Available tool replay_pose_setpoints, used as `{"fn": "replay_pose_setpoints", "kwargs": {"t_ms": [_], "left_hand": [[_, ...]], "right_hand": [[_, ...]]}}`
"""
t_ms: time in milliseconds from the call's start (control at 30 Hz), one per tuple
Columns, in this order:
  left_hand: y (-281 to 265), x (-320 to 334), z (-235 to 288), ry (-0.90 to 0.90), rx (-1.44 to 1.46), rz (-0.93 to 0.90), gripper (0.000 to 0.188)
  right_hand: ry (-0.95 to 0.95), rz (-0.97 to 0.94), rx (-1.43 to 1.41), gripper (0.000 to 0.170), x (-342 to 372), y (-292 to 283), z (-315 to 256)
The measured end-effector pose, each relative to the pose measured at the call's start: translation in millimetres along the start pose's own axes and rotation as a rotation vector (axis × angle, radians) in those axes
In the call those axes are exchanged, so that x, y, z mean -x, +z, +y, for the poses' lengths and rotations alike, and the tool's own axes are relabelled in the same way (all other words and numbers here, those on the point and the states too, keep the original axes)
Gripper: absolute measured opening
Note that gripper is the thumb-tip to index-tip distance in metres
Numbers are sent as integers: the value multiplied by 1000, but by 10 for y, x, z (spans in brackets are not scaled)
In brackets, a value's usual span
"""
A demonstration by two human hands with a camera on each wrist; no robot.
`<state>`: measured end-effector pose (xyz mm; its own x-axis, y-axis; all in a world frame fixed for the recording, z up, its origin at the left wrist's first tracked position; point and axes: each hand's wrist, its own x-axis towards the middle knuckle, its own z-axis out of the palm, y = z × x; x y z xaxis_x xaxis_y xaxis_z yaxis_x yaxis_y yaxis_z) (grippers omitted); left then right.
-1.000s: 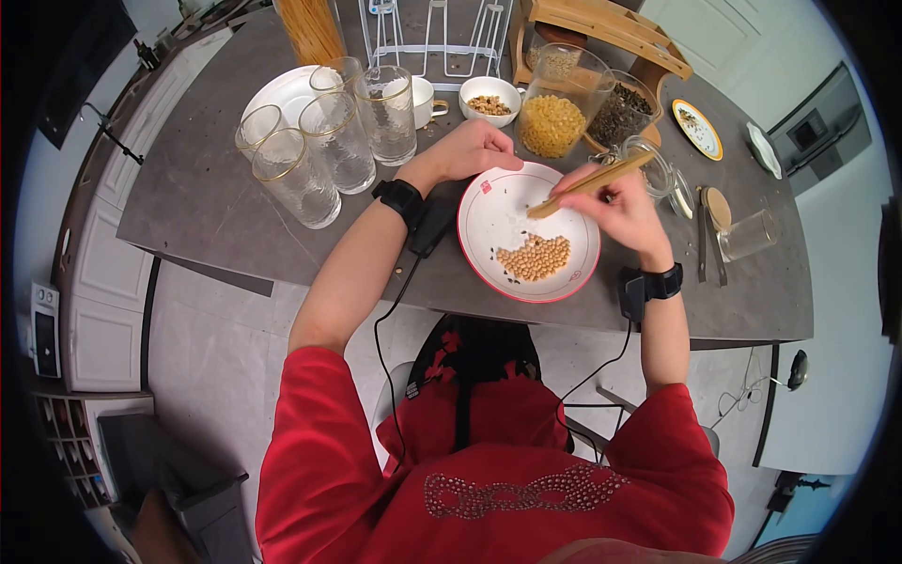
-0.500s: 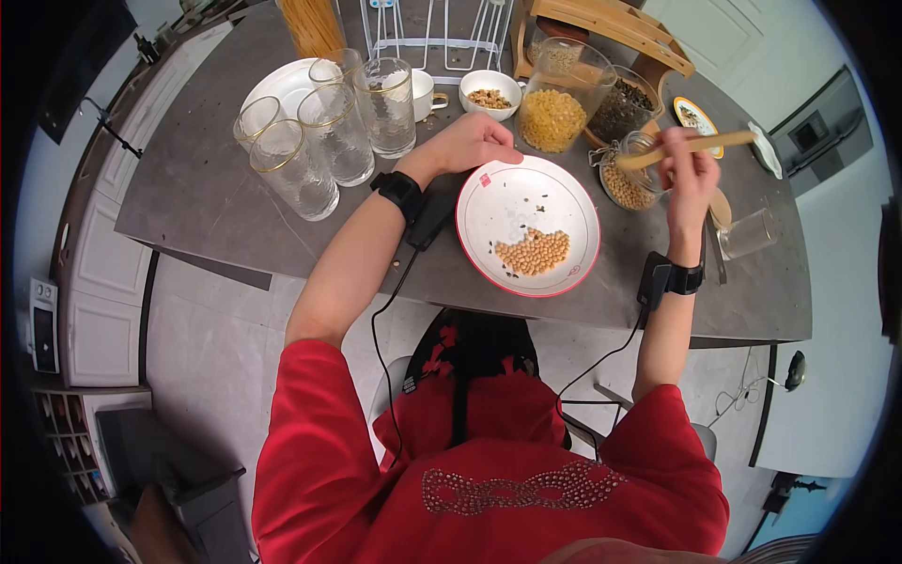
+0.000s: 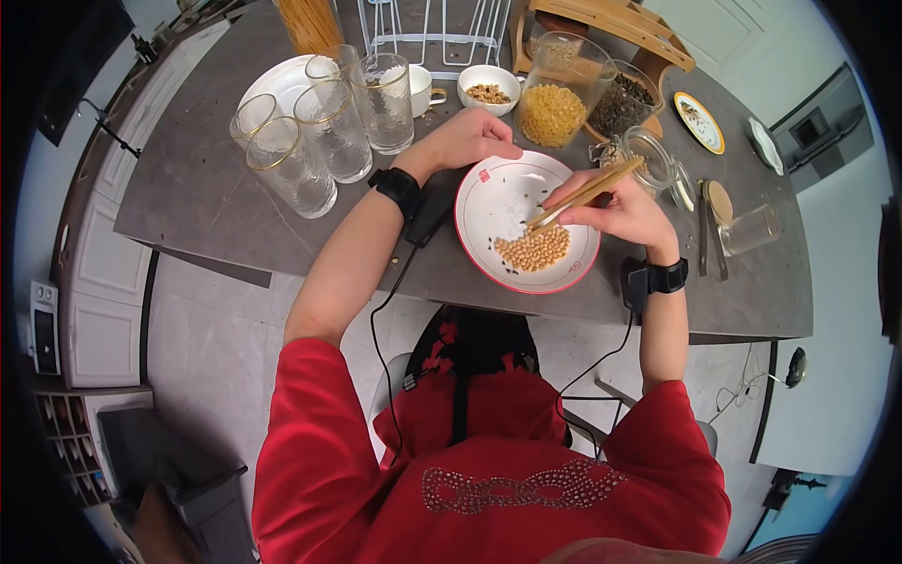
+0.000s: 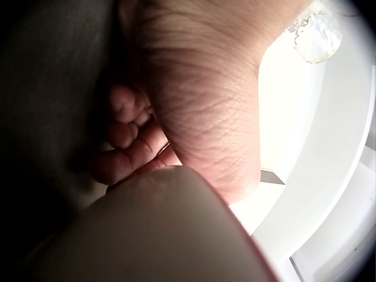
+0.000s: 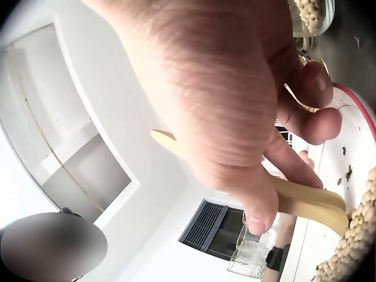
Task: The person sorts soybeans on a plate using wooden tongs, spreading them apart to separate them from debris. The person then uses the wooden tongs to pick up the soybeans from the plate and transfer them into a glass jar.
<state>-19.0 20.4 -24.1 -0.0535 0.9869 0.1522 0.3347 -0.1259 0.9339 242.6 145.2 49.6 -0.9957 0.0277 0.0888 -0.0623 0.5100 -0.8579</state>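
A white bowl point(image 3: 481, 202) with a red rim stands near the table's front edge. Beige beans point(image 3: 537, 251) lie in a patch on its near side, with a few dark seeds scattered around them. My left hand point(image 3: 467, 139) holds the far left rim, its fingers curled against the outside in the left wrist view. Over the bowl, my right hand point(image 3: 622, 209) grips wooden tongs point(image 3: 594, 191), thumb on one side and fingers on the other. The tips of the tongs point(image 5: 308, 202) are close together, right at the beans in the right wrist view.
Behind the right hand stands a glass jar point(image 3: 648, 150) of beans, its lid point(image 3: 683, 194) swung open. Tall glasses point(image 3: 329, 141) stand at left. At the back are a small bowl point(image 3: 489, 80) and a container of yellow pasta point(image 3: 552, 115). Dark tongs point(image 3: 703, 235) lie at right.
The right hand moved with the tongs from the bowl out to the glass jar, then came back over the beans. The left hand stayed at the rim.
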Motion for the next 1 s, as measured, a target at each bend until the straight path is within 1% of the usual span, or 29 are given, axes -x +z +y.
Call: {"fn": "replay_pose_setpoints", "kwargs": {"t_ms": [33, 100, 233, 300, 333, 400, 467, 533, 567, 633, 667, 733, 767, 833, 900, 933, 1000], "left_hand": [[1, 1, -1, -1, 32, -6, 25], [-22, -26, -10, 3, 59, -8, 25], [-3, -16, -46, -2, 47, -6, 24], [5, -24, -23, -13, 36, -12, 24], [11, -22, -23, 1, 34, -4, 24], [-16, -23, -10, 15, 29, 15, 24], [3, -14, -8, 1, 30, 3, 24], [0, -8, -26, -2, 36, -1, 24], [-4, -22, -22, -1, 40, -8, 24], [-6, -41, -54, 9, 25, 6, 24], [-6, -47, -80, 14, 17, 20, 24], [-5, -39, -53, 7, 28, 12, 24], [-3, -31, -37, -1, 36, 1, 24], [19, -9, -10, 2, 50, 3, 24], [-9, -11, 29, 10, 57, 11, 24], [-16, -11, 24, 12, 42, 13, 24], [15, -1, 1, 8, 38, 8, 24]], "right_hand": [[1, 4, 1, 16, 8, -4, -17], [81, -2, 31, 15, -11, -20, -52], [62, 20, 62, 15, -12, -4, -8], [33, 79, 128, 12, -13, -42, 3], [31, 80, 131, 12, 0, -67, 2], [-52, 373, 12, 13, 30, -146, 19], [-77, 681, -39, 16, 107, -320, 102], [-139, 969, -58, 19, 133, -466, 77], [-141, 972, -56, 19, 150, -542, 134], [-182, 1300, 129, 19, 126, -635, 215], [-187, 1299, 129, 19, 142, -667, 243], [-202, 1191, 28, 20, 206, -647, 194], [-200, 1192, 26, 20, 228, -621, 176], [-133, 755, -45, 18, 225, -531, 93], [-14, 492, -10, 15, 157, -329, -54], [-18, 492, -11, 15, 93, -270, -75], [-31, 244, 128, 13, 54, -156, -87]]}}
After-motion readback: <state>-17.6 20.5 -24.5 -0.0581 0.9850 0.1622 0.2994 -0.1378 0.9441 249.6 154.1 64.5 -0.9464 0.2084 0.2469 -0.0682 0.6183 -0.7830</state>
